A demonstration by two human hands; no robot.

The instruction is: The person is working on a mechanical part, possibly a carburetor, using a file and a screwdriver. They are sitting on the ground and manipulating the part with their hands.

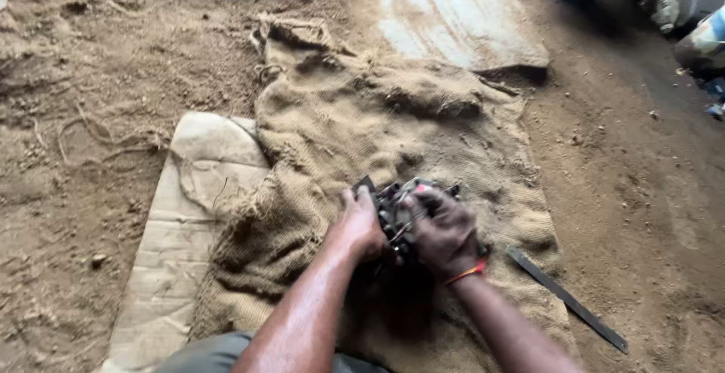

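A dark, greasy metal machine part (399,205) rests on a burlap sack (355,124) spread over the dirt floor. Both my hands grip it. My left hand (359,226) clasps its left side, fingers curled around the edge. My right hand (445,233), with an orange thread band at the wrist, covers its right side and top. Much of the part is hidden under my fingers, so its exact shape is unclear.
A flat dark metal bar (566,297) lies on the sack's right edge and the dirt. Folded cardboard (177,214) sticks out left of the sack. A metal sheet (461,14) lies beyond. Cluttered objects (695,18) sit at the top right. Loose cord (98,135) lies on the dirt at left.
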